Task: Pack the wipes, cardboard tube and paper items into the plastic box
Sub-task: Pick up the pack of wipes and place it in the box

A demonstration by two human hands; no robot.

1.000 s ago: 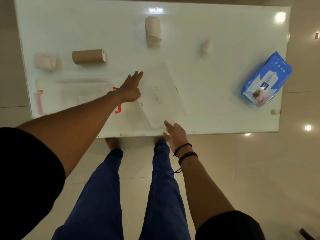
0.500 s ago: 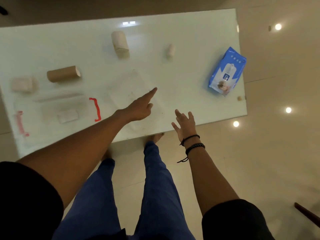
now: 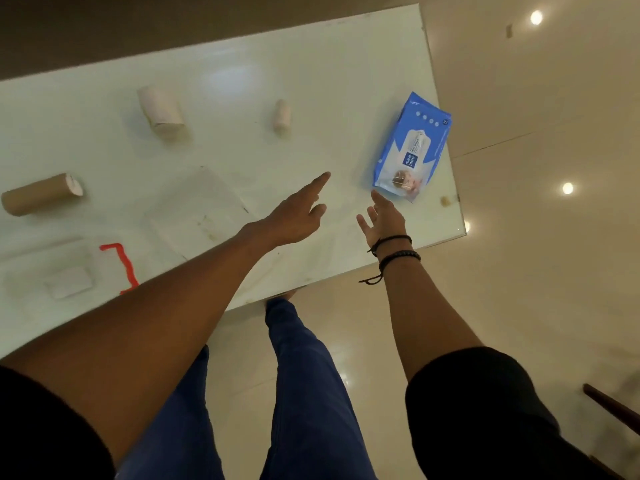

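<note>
White tabletop [image 3: 311, 64], glossy and catching blurred ceiling light, fills the upper left of the view, its right edge running down toward a pale tiled floor [image 3: 536, 271] dotted with round lamp reflections. A dark strip of wall or floor lies beyond the table's far edge.

The wipes pack [image 3: 412, 147], blue and white, lies flat near the right edge of the table. The right hand [image 3: 384, 220], wrist ringed with dark bracelets, reaches toward it with fingers spread wide and holding nothing; its fingertips are just short of the pack's near corner. The left hand [image 3: 298, 213] stretches across the table with the forefinger pointing and the other fingers loosely curled, also gripping nothing.

The cardboard tube [image 3: 41, 197] lies on its side at the far left. A paper roll [image 3: 161, 110] and a smaller roll [image 3: 282, 116] rest farther back, well apart. The clear plastic box [image 3: 69, 268] with a red clip sits at the left near edge, a folded paper [image 3: 71, 282] inside it; its clear lid [image 3: 197, 213] lies beside it.
</note>
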